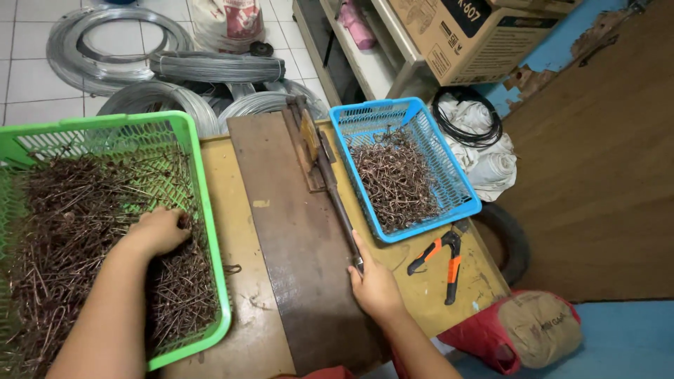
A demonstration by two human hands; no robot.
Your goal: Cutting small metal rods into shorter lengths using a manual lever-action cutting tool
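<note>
Left hand (160, 231) is buried, fingers curled, in the rusty wire pieces (77, 238) filling the green basket (203, 210) at table left. Right hand (375, 284) grips the lever handle (337, 196) of the bench cutter. Blue basket (449, 203) beyond holds bent wire hooks (397, 179); orange-handled pliers (442, 256) lie beside it.

- Ahead of you, upper right, a brown cardboard box (467, 35) sits on the pale shelf unit (382, 60); it carries a black label panel with pale print and dark line markings on its side.
- At the top, on the tiled floor behind the wire coils, you have a white sack (226, 22) printed with a red patch.
- By your right elbow, low on the blue floor, lies a tan-and-red bag (523, 330), rounded and stuffed, with faint print.
</note>
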